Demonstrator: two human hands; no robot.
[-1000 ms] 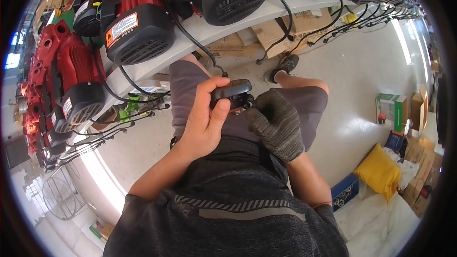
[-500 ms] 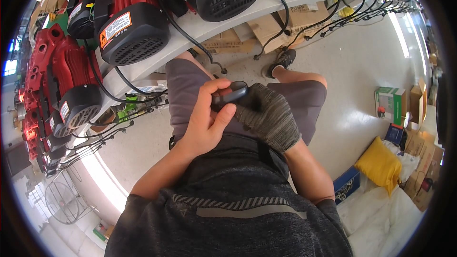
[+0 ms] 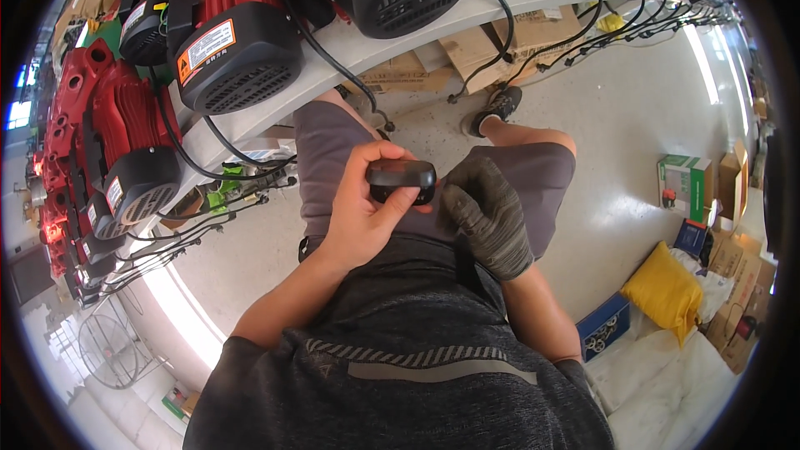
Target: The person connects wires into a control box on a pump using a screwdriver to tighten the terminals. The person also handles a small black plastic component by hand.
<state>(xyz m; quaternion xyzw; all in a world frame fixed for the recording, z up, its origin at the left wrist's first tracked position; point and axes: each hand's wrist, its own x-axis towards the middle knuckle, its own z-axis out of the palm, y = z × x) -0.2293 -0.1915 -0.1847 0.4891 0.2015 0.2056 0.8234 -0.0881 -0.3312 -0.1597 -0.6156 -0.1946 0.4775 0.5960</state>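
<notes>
My bare left hand [image 3: 364, 207] is closed round a small black rounded case [image 3: 401, 174], thumb on the near side and fingers behind, in front of my waist. The case has a glossy, oval shape with a seam along it; its exact kind is not plain. Just right of it, my right hand [image 3: 486, 215] wears a grey knitted glove. Its fingers are curled in with the thumb against them, apart from the case. Whatever those fingers may hold is hidden.
Red and black motor pumps [image 3: 237, 58] line a pale bench [image 3: 333, 54] ahead and to the left, with black power cables [image 3: 350, 75] hanging off it. Flattened cardboard [image 3: 475, 58] lies beneath. At right are a green-and-white box [image 3: 686, 186] and a yellow sack [image 3: 664, 283].
My right hand has drawn off the case and moved slightly right, fingers curled. The left hand keeps hold of the case, which has turned so that its long side lies level.
</notes>
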